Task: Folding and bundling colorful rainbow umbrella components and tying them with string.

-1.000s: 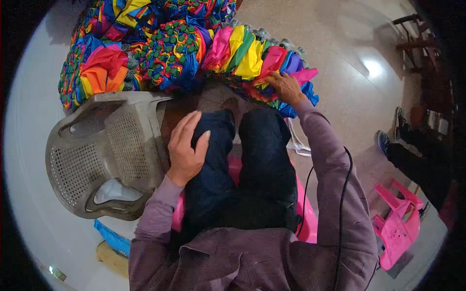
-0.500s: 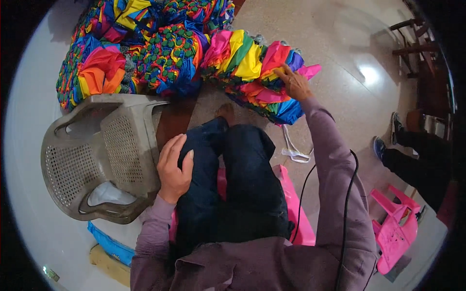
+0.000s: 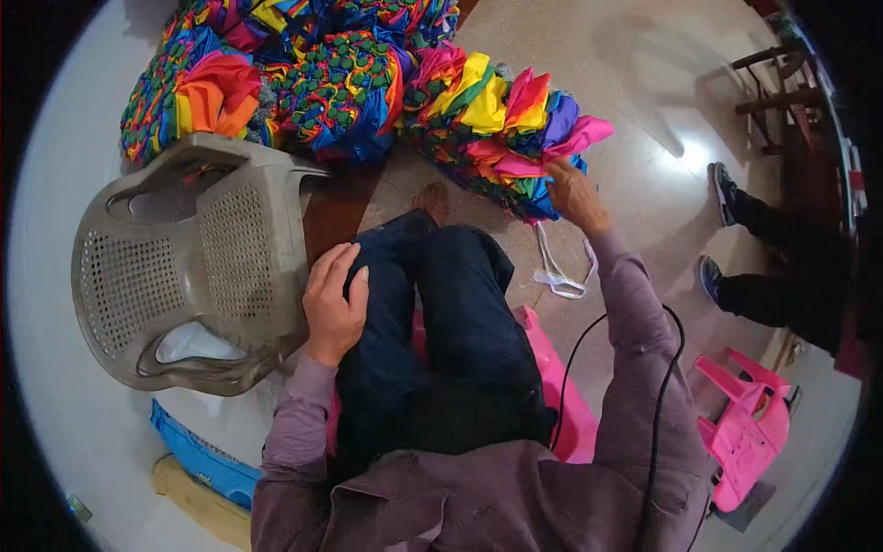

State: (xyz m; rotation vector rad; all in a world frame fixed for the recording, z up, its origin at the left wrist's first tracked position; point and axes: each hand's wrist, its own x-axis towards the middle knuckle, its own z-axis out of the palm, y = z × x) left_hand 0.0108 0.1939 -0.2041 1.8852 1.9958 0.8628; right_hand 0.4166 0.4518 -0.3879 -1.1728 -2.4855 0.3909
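I sit on a pink stool (image 3: pixel 563 396) with dark trousers, looking down at my knees. My left hand (image 3: pixel 335 302) rests flat on my left thigh, fingers apart, holding nothing. My right hand (image 3: pixel 574 193) reaches forward and grips the near end of a bundle of multicoloured folded cloth (image 3: pixel 497 120) lying on the floor. More rainbow-coloured cloth bundles (image 3: pixel 303 74) are heaped further left at the top of the view.
A grey plastic chair (image 3: pixel 184 267) lies tipped beside my left leg. A white strap (image 3: pixel 556 276) lies on the floor under my right arm. Another pink stool (image 3: pixel 750 432) stands at the right. Another person's legs and shoes (image 3: pixel 754 248) are at the far right.
My view has swung, so the cloth heap and chair shifted in the picture. My right hand stays on the cloth bundle's end; my left hand slid slightly back on the thigh.
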